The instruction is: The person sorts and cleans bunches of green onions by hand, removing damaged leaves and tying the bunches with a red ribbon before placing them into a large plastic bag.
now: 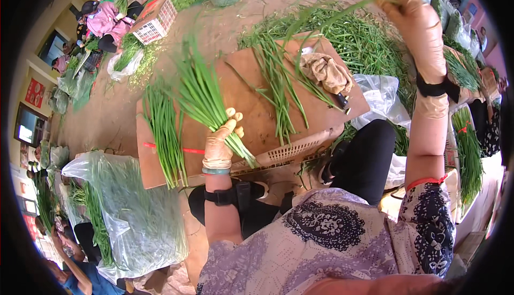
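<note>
Purple floral fabric covers the lap at the near edge, with dark trousers just past it. The left hand (220, 144), in a thin glove, is clenched around the base of a bunch of chives (202, 98) fanning up and away over the brown board (251, 107). That board sits on a pale plastic basket (289, 153). A tied bundle (165, 134) lies on the board's left side, loose stalks (278, 89) in the middle, and a crumpled glove (326, 73) plus a small knife (342, 101) toward the right. Near left there's a clear bag of greens (128, 214). Far right, the raised right hand (415, 24) pinches a few long stalks (326, 16) hanging over the big pile (369, 43) on the floor.
</note>
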`<state>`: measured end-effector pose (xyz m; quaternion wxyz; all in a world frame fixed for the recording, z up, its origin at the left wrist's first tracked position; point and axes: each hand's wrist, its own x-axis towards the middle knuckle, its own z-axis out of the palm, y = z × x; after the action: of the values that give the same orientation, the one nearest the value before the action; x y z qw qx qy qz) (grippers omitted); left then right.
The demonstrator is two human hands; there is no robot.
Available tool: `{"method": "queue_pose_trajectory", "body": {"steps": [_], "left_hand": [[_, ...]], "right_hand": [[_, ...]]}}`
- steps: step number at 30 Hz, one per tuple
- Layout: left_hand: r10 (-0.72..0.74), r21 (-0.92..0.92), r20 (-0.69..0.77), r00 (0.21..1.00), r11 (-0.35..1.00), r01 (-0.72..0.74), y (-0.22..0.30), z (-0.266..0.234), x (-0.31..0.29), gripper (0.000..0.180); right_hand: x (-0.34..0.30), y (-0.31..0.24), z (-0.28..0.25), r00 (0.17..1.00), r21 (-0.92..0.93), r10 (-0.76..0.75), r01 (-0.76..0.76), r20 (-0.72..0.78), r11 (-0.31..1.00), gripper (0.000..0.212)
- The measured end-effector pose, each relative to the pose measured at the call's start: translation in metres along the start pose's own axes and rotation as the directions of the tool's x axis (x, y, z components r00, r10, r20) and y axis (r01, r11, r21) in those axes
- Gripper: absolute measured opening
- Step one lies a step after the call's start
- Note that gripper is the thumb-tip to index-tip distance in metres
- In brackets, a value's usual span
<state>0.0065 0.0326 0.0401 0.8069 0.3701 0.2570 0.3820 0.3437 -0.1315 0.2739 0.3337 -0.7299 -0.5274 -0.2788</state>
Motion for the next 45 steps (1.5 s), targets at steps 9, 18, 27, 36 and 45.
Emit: {"method": "queue_pose_trajectory", "body": {"steps": [9,18,27,36,45], "left_hand": [[-0.021,-0.102,-0.093,0.995,0.995,0.011,0.001,0.0,-0.001,0.035],[-0.188,-0.127,-0.101,0.977,0.976,0.175,-0.02,-0.001,0.005,0.029],[-0.256,-0.175,-0.139,0.957,0.957,0.23,-0.05,-0.003,0.014,0.026],[-0.163,-0.021,-0.205,0.965,0.987,0.162,-0.032,-0.018,0.001,0.027],[-0.156,0.151,-0.174,0.972,0.971,0.183,-0.011,-0.01,-0.024,0.028]], "right_hand": [[-0.034,-0.002,0.054,0.998,-0.162,-0.046,0.052,0.039,0.985,0.016],[-0.1,-0.037,0.127,0.995,0.051,0.1,-0.1,0.013,0.994,0.013],[-0.217,-0.159,0.157,0.861,0.305,-0.132,-0.028,0.491,0.952,0.017],[-0.222,-0.149,0.116,0.288,0.595,-0.623,0.189,0.727,0.781,0.019],[-0.089,-0.074,0.216,0.871,0.425,-0.199,-0.012,0.449,0.905,0.023]]}}
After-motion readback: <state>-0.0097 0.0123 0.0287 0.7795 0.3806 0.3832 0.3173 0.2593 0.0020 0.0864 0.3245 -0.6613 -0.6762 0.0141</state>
